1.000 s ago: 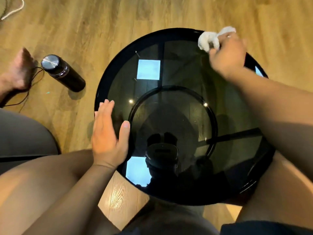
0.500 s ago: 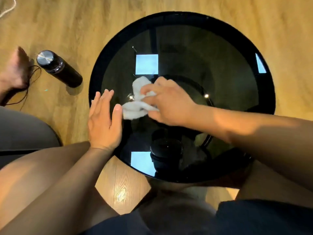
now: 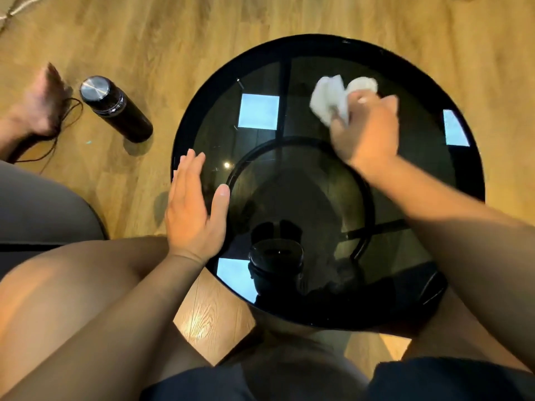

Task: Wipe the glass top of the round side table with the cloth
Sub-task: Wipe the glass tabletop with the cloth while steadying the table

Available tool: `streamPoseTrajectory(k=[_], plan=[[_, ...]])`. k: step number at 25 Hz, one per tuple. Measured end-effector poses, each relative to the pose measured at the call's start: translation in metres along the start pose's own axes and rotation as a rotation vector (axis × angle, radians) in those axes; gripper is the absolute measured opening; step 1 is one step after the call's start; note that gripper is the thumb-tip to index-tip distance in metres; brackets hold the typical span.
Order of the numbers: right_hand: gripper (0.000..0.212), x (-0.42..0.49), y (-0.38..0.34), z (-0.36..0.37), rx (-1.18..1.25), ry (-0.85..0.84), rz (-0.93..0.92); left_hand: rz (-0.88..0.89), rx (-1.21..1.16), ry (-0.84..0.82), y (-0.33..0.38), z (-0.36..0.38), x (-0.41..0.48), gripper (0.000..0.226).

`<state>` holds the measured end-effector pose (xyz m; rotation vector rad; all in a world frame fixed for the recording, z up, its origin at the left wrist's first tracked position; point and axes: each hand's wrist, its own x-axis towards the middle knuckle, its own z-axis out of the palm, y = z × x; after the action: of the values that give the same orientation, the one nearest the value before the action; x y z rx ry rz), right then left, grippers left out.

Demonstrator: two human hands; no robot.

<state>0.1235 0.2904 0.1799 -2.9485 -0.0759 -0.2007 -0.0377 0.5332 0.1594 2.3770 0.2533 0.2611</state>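
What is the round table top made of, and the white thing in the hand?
The table top looks like dark smoked glass: glossy, mirroring lights, see-through to the ring beneath. The cloth looks like soft white fabric, crumpled; paper is possible.

This looks like a room in a home. A warm-toned wood-plank floor (image 3: 179, 39) runs under a round side table with a dark glass top (image 3: 327, 180). Left of the table stands a black cylindrical flask with a steel lid (image 3: 115, 109), beside a bare foot (image 3: 40, 105) and a thin black cable (image 3: 58, 134).
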Motion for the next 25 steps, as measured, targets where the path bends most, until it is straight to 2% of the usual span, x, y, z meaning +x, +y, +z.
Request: streamPoseTrajectory(k=[2,3,4,6,8,9,11,14,17,18,20,22,24,25], plan=[[0.043,-0.080,-0.063,0.000,0.108,-0.063,-0.230,-0.007,0.003,-0.001,-0.002,0.000,-0.001,0.063],[0.043,-0.124,-0.090,-0.004,0.177,-0.149,-0.340,-0.008,-0.008,0.001,-0.003,0.000,-0.001,0.063],[0.040,-0.159,-0.107,-0.009,0.241,-0.255,-0.432,-0.005,-0.031,0.007,-0.004,-0.001,0.000,0.063],[0.036,-0.184,-0.111,-0.014,0.308,-0.350,-0.599,0.007,-0.070,0.027,-0.003,-0.002,-0.001,0.063],[0.039,-0.161,-0.082,-0.015,0.148,-0.274,-0.794,0.009,-0.077,0.041,-0.002,-0.004,-0.004,0.064],[0.041,-0.142,-0.062,-0.019,0.047,-0.232,-0.810,0.008,-0.085,0.042,-0.001,-0.003,-0.003,0.064],[0.045,-0.086,-0.002,-0.014,-0.067,-0.110,-0.692,-0.006,-0.103,0.052,-0.001,-0.002,-0.004,0.062],[0.052,0.011,0.098,-0.024,-0.255,-0.109,-0.238,-0.016,-0.112,0.072,-0.003,0.000,-0.004,0.062],[0.040,0.055,0.106,-0.035,-0.206,-0.136,0.110,-0.026,-0.095,0.071,-0.003,0.000,-0.001,0.062],[0.036,0.054,0.092,-0.028,-0.181,-0.109,0.145,-0.021,-0.093,0.067,-0.004,0.000,0.000,0.061],[0.043,0.033,0.052,-0.015,-0.168,-0.097,0.154,0.000,-0.090,0.048,-0.006,0.000,0.001,0.061],[0.052,-0.012,0.008,-0.018,-0.176,-0.067,0.023,0.011,-0.087,0.036,-0.006,0.000,0.001,0.062],[0.047,-0.083,-0.038,-0.023,-0.045,-0.038,-0.135,0.020,-0.089,0.037,-0.005,-0.001,0.000,0.063],[0.041,-0.123,-0.069,-0.030,0.048,-0.090,-0.239,0.016,-0.090,0.038,-0.006,-0.001,0.001,0.064]])
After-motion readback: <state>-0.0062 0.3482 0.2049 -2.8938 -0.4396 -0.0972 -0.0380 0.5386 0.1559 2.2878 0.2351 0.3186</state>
